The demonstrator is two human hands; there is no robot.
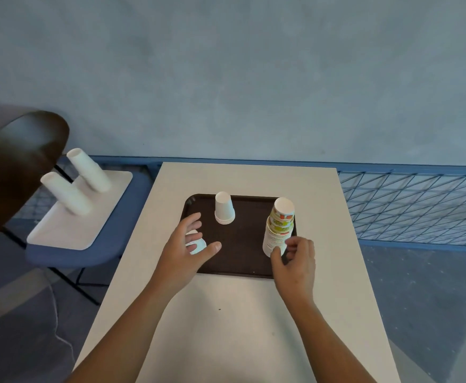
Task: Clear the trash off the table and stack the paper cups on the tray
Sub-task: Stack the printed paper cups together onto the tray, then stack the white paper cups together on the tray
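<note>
I see the dark brown tray [243, 261] lying at the centre of the frame on the pale table [234, 322], and the paper cups are gathered on it. A tall stack of upturned cups [277, 230], white below and printed in green and red near the top, stands at the tray's right side. A short stack of white cups [224, 208], also upturned, stands toward the tray's upper edge, left of centre. A single white cup [197, 244] lies at the tray's left side, mostly hidden behind my left hand [185, 247], which is spread wide over it with fingers apart; I cannot tell whether it touches the cup. My right hand [295, 261] sits at the base of the tall stack, fingers curled loosely with the tips against the lowest cups, not clamped around them. At the left of the frame a white tray [68, 230] rests on a blue seat [88, 255], carrying two tall white cup stacks [77, 186].
</note>
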